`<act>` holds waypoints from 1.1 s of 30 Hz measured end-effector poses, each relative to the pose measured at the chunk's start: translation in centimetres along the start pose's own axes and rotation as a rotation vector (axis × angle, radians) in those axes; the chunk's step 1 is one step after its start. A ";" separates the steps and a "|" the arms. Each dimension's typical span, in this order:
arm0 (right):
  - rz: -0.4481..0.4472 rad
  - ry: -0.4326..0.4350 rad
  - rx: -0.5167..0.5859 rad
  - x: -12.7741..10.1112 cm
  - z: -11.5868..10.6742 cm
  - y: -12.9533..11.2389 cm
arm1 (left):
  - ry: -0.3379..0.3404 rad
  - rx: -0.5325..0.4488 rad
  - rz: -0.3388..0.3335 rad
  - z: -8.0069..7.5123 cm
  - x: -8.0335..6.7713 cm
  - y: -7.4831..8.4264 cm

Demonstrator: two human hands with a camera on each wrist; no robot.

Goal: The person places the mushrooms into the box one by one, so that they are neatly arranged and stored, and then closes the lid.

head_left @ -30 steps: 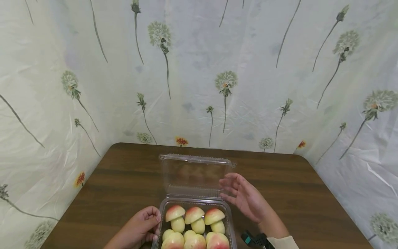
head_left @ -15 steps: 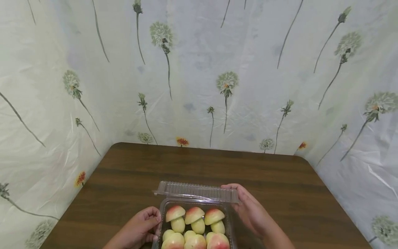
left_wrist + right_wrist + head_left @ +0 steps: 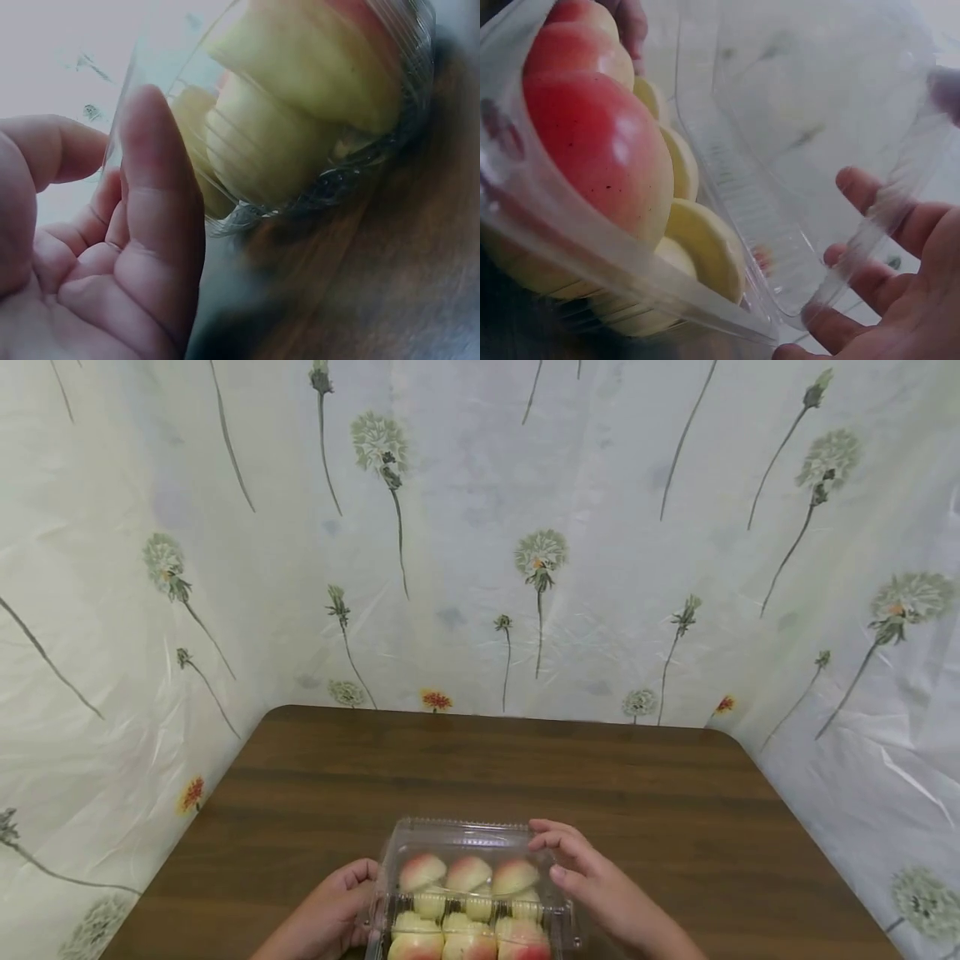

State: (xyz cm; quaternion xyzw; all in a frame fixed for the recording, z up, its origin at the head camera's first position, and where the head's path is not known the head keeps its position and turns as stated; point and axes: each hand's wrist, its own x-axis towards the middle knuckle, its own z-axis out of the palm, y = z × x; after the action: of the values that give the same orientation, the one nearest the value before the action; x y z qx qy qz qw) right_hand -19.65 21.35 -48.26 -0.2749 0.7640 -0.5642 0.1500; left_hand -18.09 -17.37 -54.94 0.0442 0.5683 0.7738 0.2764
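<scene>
A clear plastic clamshell box (image 3: 372, 950) holds two rows of mushroom-shaped yellow pieces (image 3: 423, 872) with red-blushed caps; their exact kind is unclear. Its hinged lid (image 3: 480, 832) now slants over them from the back, its front edge above the front row. My left hand (image 3: 333, 910) pinches the left side, thumb (image 3: 161, 176) on one face of the clear plastic. At the lid's right back corner is my right hand (image 3: 592, 877), fingers extended and apart. In the right wrist view the lid (image 3: 772, 127) stands upright, with spread fingers (image 3: 889, 281) at its edge.
The box stands at the near side of a dark brown wooden table (image 3: 487, 760). A pale curtain (image 3: 465, 527) printed with dandelions hangs behind and along both sides. The front of the box is cut off by the head view's lower edge.
The lid has swung from standing open at the back to forward over the pieces. My right hand has moved with it along its right side. My left hand keeps its place.
</scene>
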 end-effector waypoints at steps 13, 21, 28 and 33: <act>-0.091 -0.106 -0.043 -1.3 0.9 1.3 | 0.021 0.003 -0.022 0.4 -0.4 0.2; -0.030 -0.073 -0.139 -1.9 1.3 1.5 | 0.075 0.011 -0.024 1.6 -1.1 0.8; -0.065 -0.032 -0.239 -1.9 1.7 1.7 | 0.128 0.264 -0.018 2.3 -2.8 0.3; -0.074 -0.037 -0.243 -1.9 2.1 1.8 | 0.108 0.299 0.002 1.8 -4.1 -1.3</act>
State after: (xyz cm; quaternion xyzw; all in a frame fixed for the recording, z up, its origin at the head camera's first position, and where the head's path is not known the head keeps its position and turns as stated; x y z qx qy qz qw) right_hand -17.46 21.27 -50.81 -0.3295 0.8131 -0.4674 0.1086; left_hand -13.47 -17.50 -54.47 0.0437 0.6912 0.6821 0.2347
